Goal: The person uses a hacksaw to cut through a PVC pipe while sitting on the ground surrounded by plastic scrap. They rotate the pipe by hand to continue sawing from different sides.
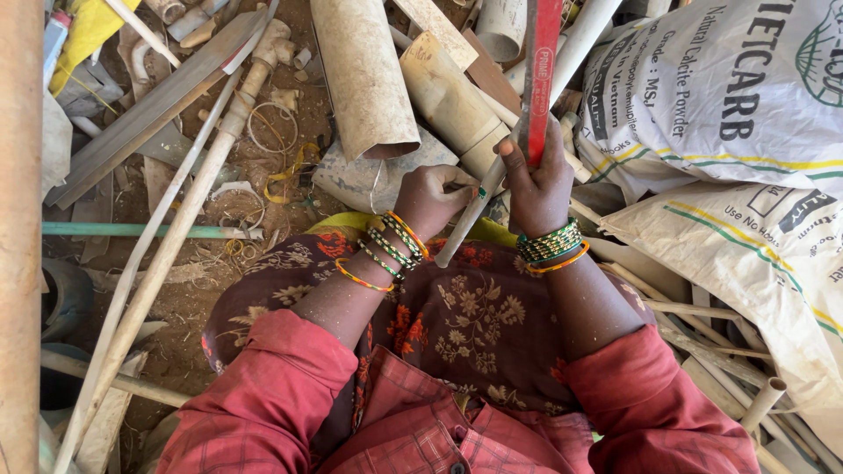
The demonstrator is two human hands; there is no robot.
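Dirt ground [189, 303] outdoors, littered w/ pipe offcuts, wire loops, scrap strips; person crouched over it, patterned cloth across the lap.

Right hand [537, 183] is closed around a red flat bar [542, 70], thumb on its left edge; bar's long axis runs nearly straight up and away from the body. Left hand [432, 197] is curled shut on a thin pale pipe [465, 224], which slants from lower left near the lap up-right, passing just beside the right hand. Pipe and bar meet approx. at the right hand, so that hand is nearer the crossing. Green and orange bangles [551, 244] on both wrists.

Further out: wide dusty beige pipes [364, 75], smooth, round, cut ends; long whitish pipe [167, 254] diagonal at left; woven white sacks [729, 96] at right, crinkled.
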